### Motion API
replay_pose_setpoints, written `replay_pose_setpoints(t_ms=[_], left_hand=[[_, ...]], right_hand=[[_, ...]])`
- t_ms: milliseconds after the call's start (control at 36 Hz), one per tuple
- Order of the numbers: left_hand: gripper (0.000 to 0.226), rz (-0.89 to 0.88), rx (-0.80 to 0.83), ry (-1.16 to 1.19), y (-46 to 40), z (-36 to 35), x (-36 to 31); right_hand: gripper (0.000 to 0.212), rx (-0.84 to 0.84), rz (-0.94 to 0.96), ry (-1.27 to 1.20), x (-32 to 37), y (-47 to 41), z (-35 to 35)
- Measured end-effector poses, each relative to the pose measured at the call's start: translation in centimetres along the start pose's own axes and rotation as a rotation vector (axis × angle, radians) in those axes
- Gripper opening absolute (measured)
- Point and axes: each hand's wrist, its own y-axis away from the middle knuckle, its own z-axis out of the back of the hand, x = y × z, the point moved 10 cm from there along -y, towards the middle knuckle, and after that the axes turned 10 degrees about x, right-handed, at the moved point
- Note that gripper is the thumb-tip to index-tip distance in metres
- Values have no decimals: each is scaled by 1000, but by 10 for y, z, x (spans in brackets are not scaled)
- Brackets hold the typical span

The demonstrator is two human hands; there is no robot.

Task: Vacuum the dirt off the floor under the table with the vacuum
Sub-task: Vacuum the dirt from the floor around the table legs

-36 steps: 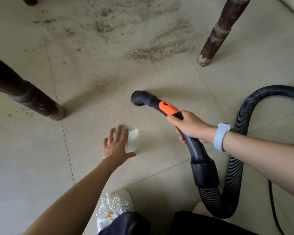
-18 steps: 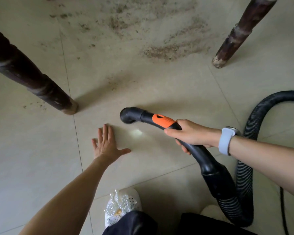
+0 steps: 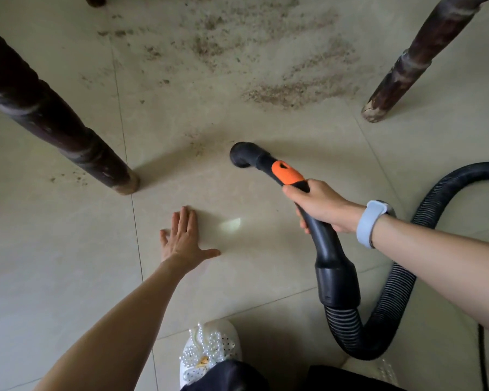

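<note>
Suction step in hand: right hand (image 3: 321, 206) grasps the vacuum handle (image 3: 316, 221), left hand (image 3: 182, 239) flat, fingers released, on floor (image 3: 68, 263); next, advance nozzle (image 3: 240, 156) into dirt (image 3: 294, 93).

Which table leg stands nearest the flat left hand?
The dark leg at the left; its foot ends just beyond the left hand. The others stand farther off.

Left hand (image 3: 184, 238) flat, fingers spread; right hand (image 3: 319, 206) curled, gripping.
</note>
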Motion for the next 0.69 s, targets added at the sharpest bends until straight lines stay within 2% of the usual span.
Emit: replay_pose_setpoints(t_ms=[111,278,472,694], left_hand=[[126,-3,14,-4,-3,2,0],[127,-9,32,-15,-9,7,1],[127,-36,44,-18,-16,11,2],[124,-32,38,1,-28,22,11]], right_hand=[[24,36,42,86,8,-8,-17],[25,-191,24,-61,16,-23,23],[24,59,47,6,23,-28,-30],[26,-83,40,-114,38,-47,-5]])
